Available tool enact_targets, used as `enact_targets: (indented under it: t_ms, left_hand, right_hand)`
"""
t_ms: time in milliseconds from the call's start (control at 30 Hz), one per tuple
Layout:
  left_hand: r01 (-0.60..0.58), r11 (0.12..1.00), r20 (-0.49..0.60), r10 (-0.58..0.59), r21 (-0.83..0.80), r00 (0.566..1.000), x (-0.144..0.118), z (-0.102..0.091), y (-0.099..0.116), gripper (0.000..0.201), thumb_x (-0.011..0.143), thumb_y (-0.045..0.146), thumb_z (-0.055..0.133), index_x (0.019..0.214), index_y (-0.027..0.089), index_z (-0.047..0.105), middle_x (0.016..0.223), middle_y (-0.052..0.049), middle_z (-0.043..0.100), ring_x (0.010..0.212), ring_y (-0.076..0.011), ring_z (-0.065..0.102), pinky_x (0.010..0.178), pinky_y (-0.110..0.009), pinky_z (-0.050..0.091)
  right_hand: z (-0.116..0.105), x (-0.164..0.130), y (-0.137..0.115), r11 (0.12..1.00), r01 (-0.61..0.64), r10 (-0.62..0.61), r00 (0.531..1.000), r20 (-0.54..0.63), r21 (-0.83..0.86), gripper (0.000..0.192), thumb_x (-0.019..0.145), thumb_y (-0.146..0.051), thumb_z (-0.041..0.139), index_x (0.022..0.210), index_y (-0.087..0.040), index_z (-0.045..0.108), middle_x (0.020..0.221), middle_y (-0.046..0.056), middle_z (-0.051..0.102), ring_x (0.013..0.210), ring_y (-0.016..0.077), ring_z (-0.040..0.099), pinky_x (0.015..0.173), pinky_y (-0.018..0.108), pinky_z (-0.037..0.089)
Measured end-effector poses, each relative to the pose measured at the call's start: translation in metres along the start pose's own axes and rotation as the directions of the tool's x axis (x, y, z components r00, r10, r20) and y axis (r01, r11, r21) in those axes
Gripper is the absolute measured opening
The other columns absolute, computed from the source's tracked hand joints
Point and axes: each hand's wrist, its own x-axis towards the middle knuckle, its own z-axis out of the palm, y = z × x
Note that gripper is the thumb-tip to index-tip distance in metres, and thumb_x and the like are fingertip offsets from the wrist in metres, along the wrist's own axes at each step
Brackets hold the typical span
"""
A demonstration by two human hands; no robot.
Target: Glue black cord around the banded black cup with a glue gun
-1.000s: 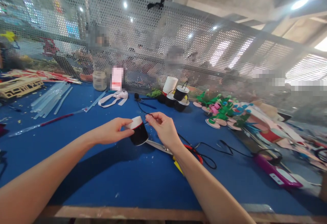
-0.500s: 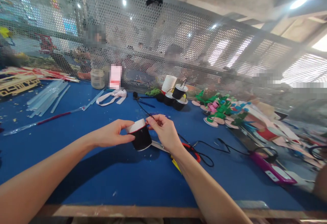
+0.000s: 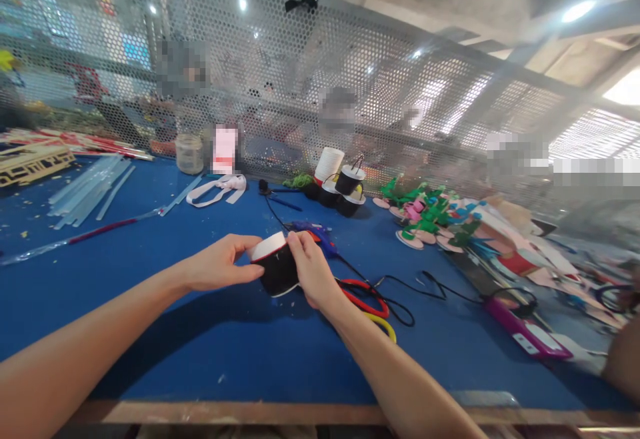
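Tilted above the blue table is a paper cup (image 3: 276, 272) with a black wrap, a white band at the top and a thin red line between them. My left hand (image 3: 227, 262) grips its left side, thumb on the front and fingers at the rim. At the right side of the rim, my right hand (image 3: 313, 265) presses its fingers against the cup. A thin black cord (image 3: 277, 214) runs up behind the cup. Just beyond the right hand lies a blue glue gun (image 3: 324, 235). Scissors with red and yellow handles (image 3: 367, 302) lie partly under my right wrist.
Several black-wrapped cups (image 3: 350, 180) stand at the back beside a white cup stack (image 3: 329, 164). Green and pink craft flowers (image 3: 417, 212) are on the right, near a purple power strip (image 3: 525, 332). Clear glue sticks (image 3: 87, 192), a jar (image 3: 190, 153) and white ribbon (image 3: 217, 191) occupy the left.
My right hand has moved down from pinching the thin black cord at the rim onto the cup's right side. The glue gun and yellow scissor handle now show more.
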Motion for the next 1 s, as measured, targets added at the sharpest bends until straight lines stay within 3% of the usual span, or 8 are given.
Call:
enact_targets:
  t_ms: [233,300,367,467,567,767,1000]
  left_hand:
    - [-0.126,0.991,-0.267,0.108,-0.052,0.958,0.002,0.007,-0.002,0.049,0.065,0.029,0.060,0.109,0.017,0.043,0.113,-0.008,0.049,0.106,-0.0207,0.044,0.093,-0.034,0.032]
    - [-0.106,0.994,-0.330,0.092,-0.024,0.939,0.002,0.007,-0.003,0.050,0.066,0.031,0.060,0.111,0.017,0.042,0.117,-0.008,0.047,0.108,-0.0207,0.043,0.095,-0.033,0.030]
    - [-0.070,0.997,-0.364,0.071,0.015,0.929,0.002,0.007,-0.003,0.044,0.068,0.034,0.057,0.107,0.016,0.046,0.113,-0.008,0.050,0.104,-0.0205,0.045,0.092,-0.033,0.033]
    - [-0.004,0.997,-0.353,0.029,0.071,0.935,0.001,0.011,-0.002,0.036,0.069,0.035,0.055,0.099,0.015,0.051,0.102,-0.007,0.056,0.094,-0.0201,0.050,0.085,-0.033,0.037]
    - [0.070,0.993,-0.339,-0.033,0.098,0.940,0.001,0.018,0.001,0.033,0.066,0.032,0.055,0.092,0.012,0.054,0.092,-0.006,0.057,0.084,-0.0194,0.051,0.080,-0.032,0.039]
    - [0.117,0.993,-0.330,-0.108,0.005,0.938,0.002,0.029,0.004,0.022,0.068,0.031,0.049,0.075,0.011,0.055,0.065,0.000,0.051,0.062,-0.0127,0.045,0.059,-0.024,0.038]
    - [0.117,0.988,-0.304,-0.144,-0.104,0.942,0.003,0.031,-0.001,0.022,0.070,0.032,0.046,0.072,0.011,0.053,0.057,0.004,0.044,0.053,-0.0087,0.038,0.049,-0.020,0.032]
  right_hand:
    - [-0.004,0.006,-0.002,0.946,-0.169,0.162,0.986,0.049,0.275,0.028,0.075,-0.047,0.041,0.068,-0.020,0.041,0.055,-0.006,0.039,0.051,0.0111,0.041,0.050,0.024,0.035]
    - [-0.005,0.005,-0.002,0.982,-0.091,0.092,0.996,-0.002,0.168,0.027,0.076,-0.046,0.040,0.068,-0.020,0.041,0.057,-0.005,0.040,0.053,0.0115,0.041,0.052,0.025,0.036]
    - [-0.006,0.003,-0.001,0.997,0.059,-0.061,0.997,-0.052,-0.040,0.025,0.078,-0.043,0.038,0.069,-0.020,0.042,0.060,-0.003,0.043,0.056,0.0121,0.043,0.055,0.025,0.036]
    - [-0.004,-0.001,0.000,0.919,0.264,-0.285,0.958,-0.032,-0.293,0.018,0.082,-0.035,0.035,0.074,-0.019,0.042,0.068,0.001,0.048,0.063,0.0138,0.046,0.061,0.028,0.038]
    - [-0.001,-0.005,0.000,0.828,0.374,-0.415,0.910,-0.008,-0.418,0.013,0.083,-0.029,0.034,0.075,-0.020,0.040,0.079,0.005,0.050,0.073,0.0161,0.049,0.067,0.031,0.040]
    - [0.004,-0.007,-0.001,0.730,0.412,-0.465,0.884,0.045,-0.545,0.014,0.083,-0.029,0.031,0.072,-0.022,0.036,0.088,0.010,0.051,0.083,0.0200,0.050,0.066,0.034,0.042]
    - [0.007,-0.010,0.002,0.730,0.416,-0.453,0.889,0.073,-0.542,0.016,0.083,-0.032,0.032,0.076,-0.020,0.040,0.091,0.011,0.052,0.082,0.0199,0.053,0.064,0.033,0.044]
